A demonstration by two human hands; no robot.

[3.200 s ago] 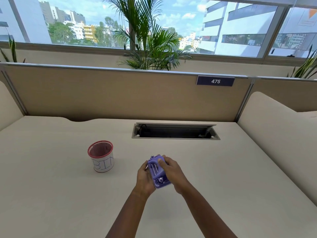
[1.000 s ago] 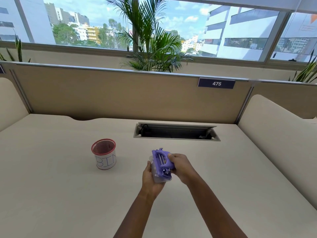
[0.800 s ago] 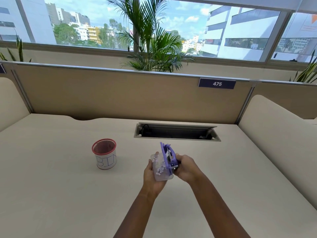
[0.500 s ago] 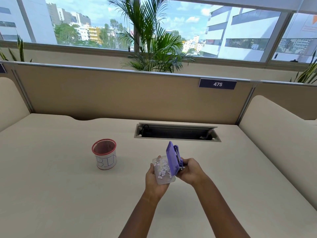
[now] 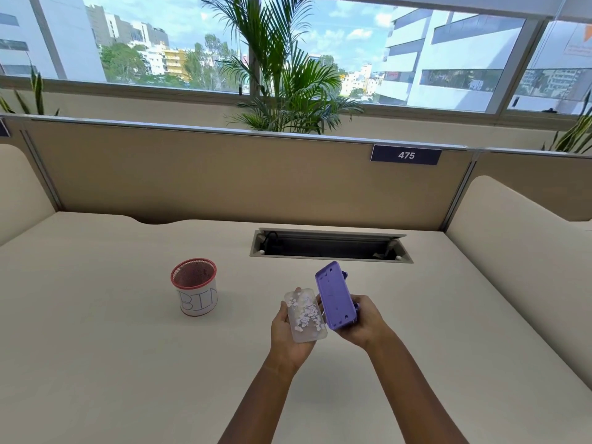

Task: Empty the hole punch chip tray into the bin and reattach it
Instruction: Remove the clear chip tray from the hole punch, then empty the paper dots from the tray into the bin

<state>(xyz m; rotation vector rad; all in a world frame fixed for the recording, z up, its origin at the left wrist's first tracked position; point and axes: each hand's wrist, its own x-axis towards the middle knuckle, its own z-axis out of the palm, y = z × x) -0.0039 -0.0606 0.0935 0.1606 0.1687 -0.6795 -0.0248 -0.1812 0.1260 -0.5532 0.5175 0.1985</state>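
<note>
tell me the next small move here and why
Probably carry the chip tray in the left hand leftward over the bin and tip it. The tray is already off the hole punch, which the right hand holds, and it still contains paper chips; the bin stands open-topped to the left.

I see two bare forearms reaching up from the bottom edge, converging toward the middle. My left hand point(image 5: 290, 338) lies palm up, fingers curled around the clear chip tray point(image 5: 307, 315) resting in it. My right hand point(image 5: 363, 320), just beside it, grips the lower end of the purple hole punch point(image 5: 334, 296), held upright and tilted.
</note>
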